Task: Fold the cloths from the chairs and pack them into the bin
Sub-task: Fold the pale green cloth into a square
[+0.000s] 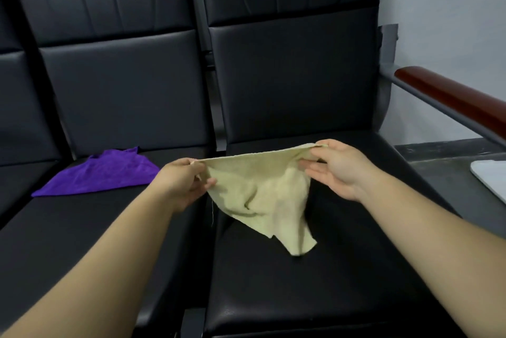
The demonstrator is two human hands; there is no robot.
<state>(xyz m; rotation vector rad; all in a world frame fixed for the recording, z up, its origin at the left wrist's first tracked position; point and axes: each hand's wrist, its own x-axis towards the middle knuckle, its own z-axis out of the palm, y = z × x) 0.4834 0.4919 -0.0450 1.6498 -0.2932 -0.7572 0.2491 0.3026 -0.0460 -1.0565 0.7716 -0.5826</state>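
head view: the left hand [184, 182] pinches one top corner of the yellow cloth [260, 195] between thumb and curled fingers. the right hand [335, 166] pinches the opposite corner, its lower fingers loose and extended. the cloth hangs above the right chair seat [315, 283], upper edge taut, lower body sagging in soft folds. judged light, limp, terry-like, not slippery; best held at corners. a purple cloth [101, 173] lies crumpled on the left chair seat [82, 228]. no bin is clearly in view.
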